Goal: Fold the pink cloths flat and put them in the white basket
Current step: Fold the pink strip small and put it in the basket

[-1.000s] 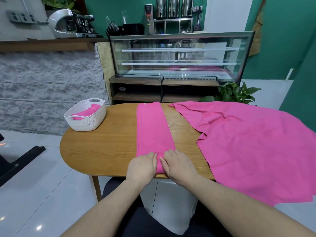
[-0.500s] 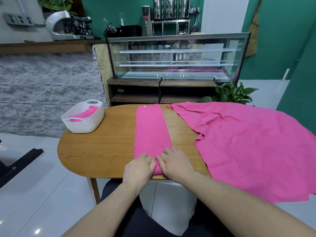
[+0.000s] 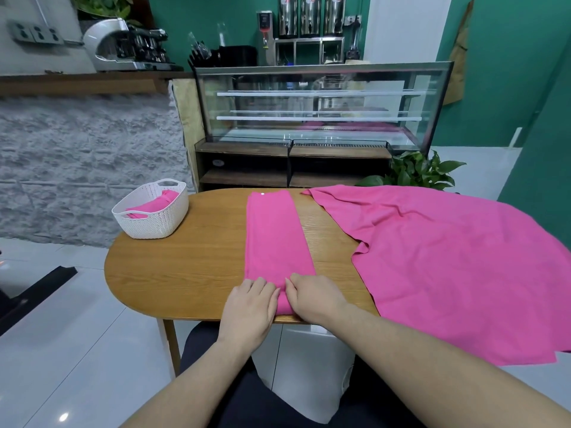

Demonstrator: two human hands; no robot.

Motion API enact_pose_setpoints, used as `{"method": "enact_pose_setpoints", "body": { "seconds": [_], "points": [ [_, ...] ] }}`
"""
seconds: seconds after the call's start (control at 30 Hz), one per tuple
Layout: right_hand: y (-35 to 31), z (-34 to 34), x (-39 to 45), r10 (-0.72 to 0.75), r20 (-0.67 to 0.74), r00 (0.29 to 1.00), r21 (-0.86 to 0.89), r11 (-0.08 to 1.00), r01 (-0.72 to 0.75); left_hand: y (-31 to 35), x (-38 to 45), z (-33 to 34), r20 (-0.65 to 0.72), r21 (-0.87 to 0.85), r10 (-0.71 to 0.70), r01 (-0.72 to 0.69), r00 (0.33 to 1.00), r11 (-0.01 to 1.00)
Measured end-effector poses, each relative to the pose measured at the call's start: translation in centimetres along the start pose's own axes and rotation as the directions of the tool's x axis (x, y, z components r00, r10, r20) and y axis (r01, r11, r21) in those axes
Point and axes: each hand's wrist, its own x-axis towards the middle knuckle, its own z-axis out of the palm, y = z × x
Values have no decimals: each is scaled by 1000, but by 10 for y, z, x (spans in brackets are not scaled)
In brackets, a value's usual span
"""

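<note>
A pink cloth (image 3: 275,239) folded into a long narrow strip lies across the middle of the wooden table (image 3: 191,273). My left hand (image 3: 250,305) and my right hand (image 3: 313,299) sit side by side on its near end at the table's front edge. The fingers of both curl over the cloth's near corners and the thumbs are hidden. A large unfolded pink cloth (image 3: 448,267) is spread over the right part of the table and hangs off its edge. The white basket (image 3: 154,223) stands at the far left of the table with folded pink cloth (image 3: 153,205) inside.
Behind the table stands a glass display case (image 3: 318,103) on a dark wooden shelf unit, with a potted plant (image 3: 417,171) at its right. A stone-faced counter (image 3: 86,162) rises to the left. White floor tiles surround the table.
The view has shifted slightly. Both hands stay on the strip's near end, and their fingers have gone from lying flat to curling over the cloth.
</note>
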Motion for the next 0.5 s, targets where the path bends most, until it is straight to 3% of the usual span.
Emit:
{"method": "enact_pose_setpoints", "body": {
  "seconds": [0.1, 0.3, 0.4, 0.5],
  "points": [
    [-4, -4, 4, 62, 88, 994, -5, 998, -61, -4, -1, -6, 71, -61, 15, -11, 997, 998],
    [9, 10, -14, -157, -164, 974, -111, 984, 140, 1, 14, -9, 251, -115, -165, 199, 954, 973],
    [10, 9, -17, -210, -108, 972, -103, 975, 199, 6, 22, -17, 284, -139, -226, 273, 932, 952],
    [5, -1, -12, -178, -61, 982, 20, 984, 179, 4, 25, -17, 322, -81, -239, 278, 916, 957]
  ]
}}
